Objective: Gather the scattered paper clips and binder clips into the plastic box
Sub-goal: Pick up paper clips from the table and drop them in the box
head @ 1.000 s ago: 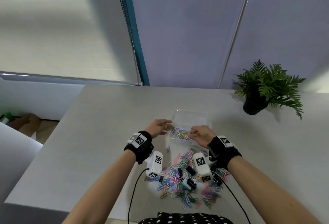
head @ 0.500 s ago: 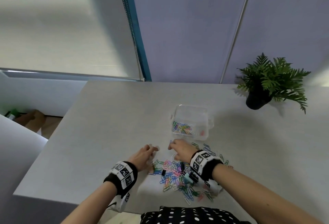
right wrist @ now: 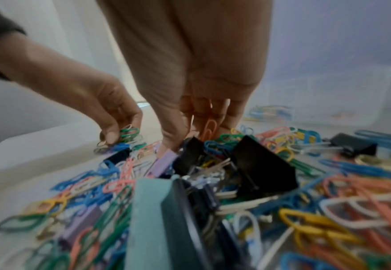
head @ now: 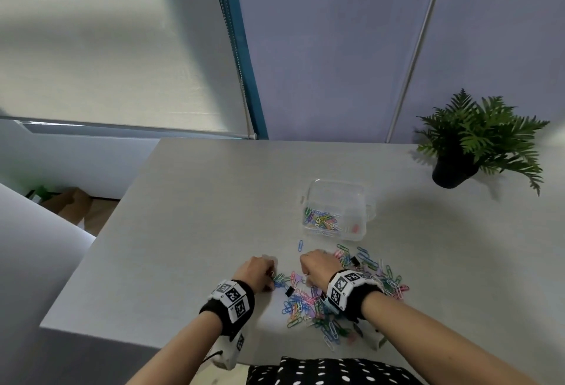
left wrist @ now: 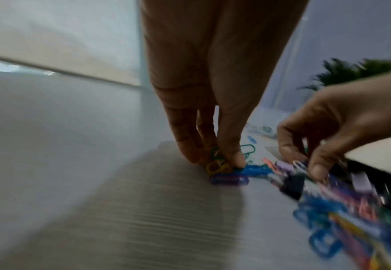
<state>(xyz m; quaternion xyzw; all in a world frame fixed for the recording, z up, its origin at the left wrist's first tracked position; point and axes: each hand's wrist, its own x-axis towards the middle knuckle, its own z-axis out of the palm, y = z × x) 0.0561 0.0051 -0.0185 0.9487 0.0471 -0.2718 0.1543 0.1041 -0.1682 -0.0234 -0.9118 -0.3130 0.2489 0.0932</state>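
Paper clips (head: 308, 305): lying heaped on surface (head: 189, 232), plastic box (head: 334, 210) nearby.
Left hand (head: 256, 273): pinching several clips.
Right hand (head: 316, 267): pinching clips; should be lifting them clear of tangles.

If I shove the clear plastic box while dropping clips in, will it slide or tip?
The plastic box looks thin-walled and holds few clips, so it probably slides easily on the smooth table. It sits low and wide, so tipping seems unlikely.

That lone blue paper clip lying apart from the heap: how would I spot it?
Start at the clear plastic box mid-table. Just in front of its near left corner lies one blue paper clip. It sits alone on bare tabletop, apart from the colourful pile.
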